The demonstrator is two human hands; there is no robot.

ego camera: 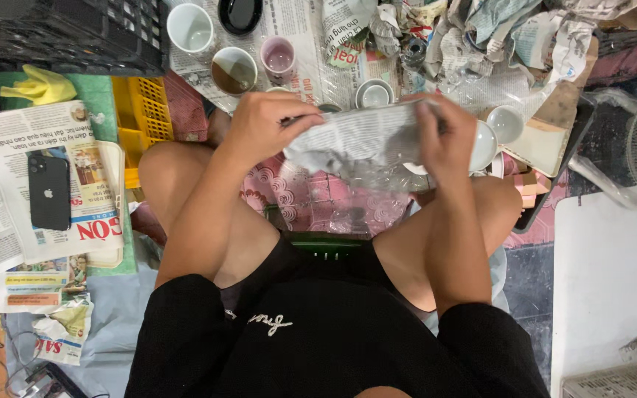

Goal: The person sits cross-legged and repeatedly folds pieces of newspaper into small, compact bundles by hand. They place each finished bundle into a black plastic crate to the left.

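Both hands hold a newspaper bundle (359,140) up over the knees. Left hand (263,127): fingers curled tight, clamped on the bundle's left end. Right hand (445,140): fingers bent down over the right end, also clamped on the paper. A white bowl (485,144) peeks out just behind the right fingers. Past the left fingertips sit small cups: a brown & white cup (234,71), a pink cup (278,57), a white cup (189,28). A black phone (49,191) lies on newspaper well away from the left hand.
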